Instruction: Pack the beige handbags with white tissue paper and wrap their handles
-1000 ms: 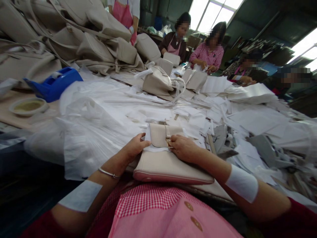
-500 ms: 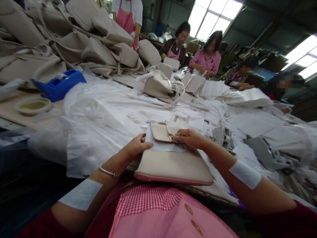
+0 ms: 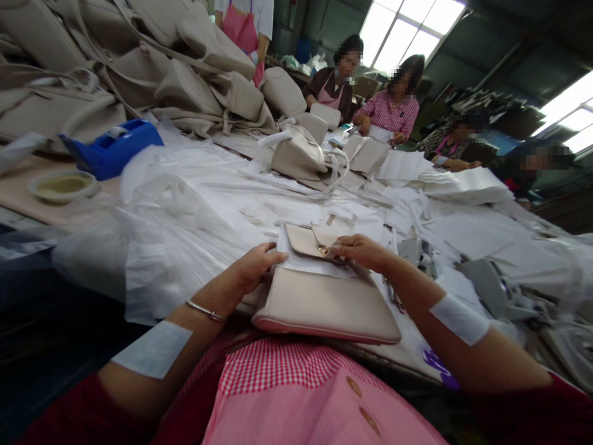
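Note:
A beige handbag (image 3: 328, 303) lies at the table's front edge, against my apron. Its flap (image 3: 301, 241), with a small gold-coloured clasp (image 3: 321, 248), is at the bag's far end, and a white sheet (image 3: 308, 266) lies between flap and body. My left hand (image 3: 257, 267) holds the bag's far left side, thumb over the sheet's edge and some fingers hidden behind. My right hand (image 3: 364, 252) pinches the flap's right part beside the clasp.
Clear plastic bags (image 3: 185, 228) are spread at left, near a blue tape dispenser (image 3: 115, 148) and a shallow round dish (image 3: 62, 185). Beige bags (image 3: 185, 86) pile up behind. White papers (image 3: 454, 216) and grey tools (image 3: 491, 284) cover the right. Several co-workers stand or sit across the table.
The flap, lifted slightly, shows a little farther up and right with my right hand. My left hand keeps its hold. The whole view has shifted slightly.

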Demonstrator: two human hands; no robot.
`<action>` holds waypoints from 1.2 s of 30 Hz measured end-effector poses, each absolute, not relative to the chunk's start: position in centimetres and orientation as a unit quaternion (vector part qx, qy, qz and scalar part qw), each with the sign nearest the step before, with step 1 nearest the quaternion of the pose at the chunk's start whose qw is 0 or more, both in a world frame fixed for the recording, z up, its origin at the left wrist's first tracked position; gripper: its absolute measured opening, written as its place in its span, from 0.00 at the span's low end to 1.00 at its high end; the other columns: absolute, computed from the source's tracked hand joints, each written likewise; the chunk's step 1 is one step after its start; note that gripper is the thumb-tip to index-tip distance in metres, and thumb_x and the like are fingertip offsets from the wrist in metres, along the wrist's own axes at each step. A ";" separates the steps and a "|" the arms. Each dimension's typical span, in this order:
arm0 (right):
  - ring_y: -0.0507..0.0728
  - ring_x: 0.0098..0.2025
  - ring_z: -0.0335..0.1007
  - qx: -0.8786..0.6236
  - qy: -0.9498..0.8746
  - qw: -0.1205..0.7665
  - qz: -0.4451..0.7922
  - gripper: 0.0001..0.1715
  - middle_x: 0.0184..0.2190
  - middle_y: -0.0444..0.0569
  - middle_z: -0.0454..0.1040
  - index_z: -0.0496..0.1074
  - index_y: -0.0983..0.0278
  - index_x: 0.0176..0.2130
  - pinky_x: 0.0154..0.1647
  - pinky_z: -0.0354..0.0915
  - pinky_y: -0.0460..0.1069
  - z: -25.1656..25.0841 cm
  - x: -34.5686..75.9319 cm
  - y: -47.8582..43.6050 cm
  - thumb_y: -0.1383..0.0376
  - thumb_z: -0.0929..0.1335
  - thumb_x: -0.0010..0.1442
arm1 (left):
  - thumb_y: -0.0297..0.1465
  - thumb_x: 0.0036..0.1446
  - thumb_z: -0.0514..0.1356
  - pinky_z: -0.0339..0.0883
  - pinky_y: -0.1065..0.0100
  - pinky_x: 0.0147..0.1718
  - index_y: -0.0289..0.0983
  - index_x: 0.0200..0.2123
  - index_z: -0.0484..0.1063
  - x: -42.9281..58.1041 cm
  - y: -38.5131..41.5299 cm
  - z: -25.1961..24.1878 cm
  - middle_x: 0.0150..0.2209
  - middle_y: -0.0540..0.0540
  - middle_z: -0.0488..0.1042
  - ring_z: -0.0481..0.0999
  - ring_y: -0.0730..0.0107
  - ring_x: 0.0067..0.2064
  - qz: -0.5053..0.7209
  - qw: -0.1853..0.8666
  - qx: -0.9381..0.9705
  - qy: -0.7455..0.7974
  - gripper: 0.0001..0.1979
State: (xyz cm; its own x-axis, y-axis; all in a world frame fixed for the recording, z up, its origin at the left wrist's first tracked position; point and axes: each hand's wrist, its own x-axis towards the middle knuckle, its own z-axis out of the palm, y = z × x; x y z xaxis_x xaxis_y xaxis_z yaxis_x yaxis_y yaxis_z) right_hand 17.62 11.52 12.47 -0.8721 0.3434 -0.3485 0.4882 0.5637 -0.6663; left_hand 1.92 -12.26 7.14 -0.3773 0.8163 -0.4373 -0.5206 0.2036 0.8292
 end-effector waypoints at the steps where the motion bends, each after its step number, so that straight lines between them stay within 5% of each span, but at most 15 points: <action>1: 0.54 0.32 0.67 0.237 0.873 0.097 -0.414 0.23 0.31 0.47 0.76 0.79 0.64 0.36 0.34 0.63 0.48 12.5 17.7 11.7 0.48 0.68 0.56 | 0.37 0.46 0.68 0.66 0.69 0.26 0.37 0.54 0.67 1.9 -12.2 7.4 0.41 0.42 0.77 0.76 0.64 0.34 0.612 0.544 0.134 0.559 0.31; 9: 0.55 0.35 0.69 0.251 0.826 0.112 -0.493 0.25 0.37 0.51 0.78 0.79 0.65 0.39 0.36 0.64 0.49 12.8 17.8 12.4 0.47 0.68 0.56 | 0.38 0.45 0.67 0.67 0.69 0.28 0.40 0.54 0.67 1.8 -12.1 7.8 0.42 0.43 0.76 0.75 0.64 0.37 0.600 0.543 0.142 0.569 0.32; 36: 0.54 0.33 0.69 0.250 0.845 0.136 -0.452 0.24 0.34 0.49 0.78 0.78 0.66 0.38 0.34 0.63 0.49 12.4 17.3 12.6 0.48 0.67 0.57 | 0.29 0.42 0.68 0.70 0.67 0.30 0.36 0.57 0.64 1.6 -12.0 6.7 0.46 0.38 0.77 0.78 0.61 0.37 0.626 0.546 0.128 0.542 0.36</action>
State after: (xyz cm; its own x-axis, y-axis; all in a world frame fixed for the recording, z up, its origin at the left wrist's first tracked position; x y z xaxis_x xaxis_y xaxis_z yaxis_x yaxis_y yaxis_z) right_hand 17.32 12.63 12.44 -0.8377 0.3001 -0.4563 0.5461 0.4653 -0.6966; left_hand 1.63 -12.00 6.73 -0.3709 0.8225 -0.4312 -0.5449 0.1832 0.8182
